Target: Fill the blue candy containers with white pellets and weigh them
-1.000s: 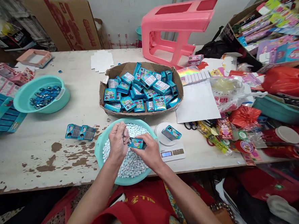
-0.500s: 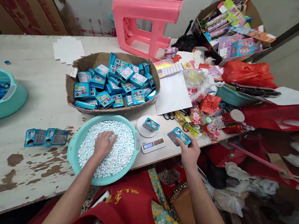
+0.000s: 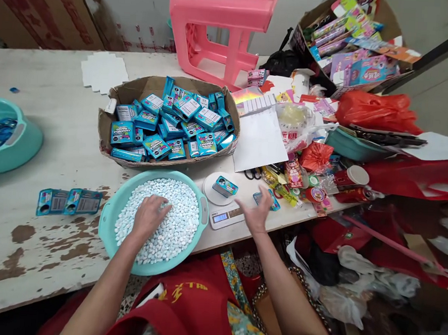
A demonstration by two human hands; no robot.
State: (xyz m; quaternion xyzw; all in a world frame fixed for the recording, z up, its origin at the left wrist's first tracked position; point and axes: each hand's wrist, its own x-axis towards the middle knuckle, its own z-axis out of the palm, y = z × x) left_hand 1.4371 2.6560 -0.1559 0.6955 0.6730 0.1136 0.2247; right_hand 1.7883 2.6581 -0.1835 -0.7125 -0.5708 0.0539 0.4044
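My left hand (image 3: 150, 214) lies on the small white candies (image 3: 177, 225) in a turquoise basin (image 3: 202, 211), thumb apart from the fingers; nothing shows in it. To its right my right hand (image 3: 257, 215) is open, thumb and fingers spread, near a white digital scale (image 3: 224, 217). One blue candy box (image 3: 225, 186) rests on the scale's round plate. Another blue box (image 3: 274, 201) lies on the table beyond my right hand, which partly covers it. Two more blue boxes (image 3: 70, 201) lie side by side left of the basin.
Behind the basin sits a cardboard tray (image 3: 106, 147) heaped with blue boxes. A second turquoise basin (image 3: 28, 140) with blue wrapped pieces stands at the left. A pink stool (image 3: 222, 10) lies at the back. Scissors (image 3: 252, 174), bags and packets crowd the right side.
My right hand has let go of the blue box, leaving it on the table right of the scale, and has moved left toward the scale. My left hand stays on the candies.
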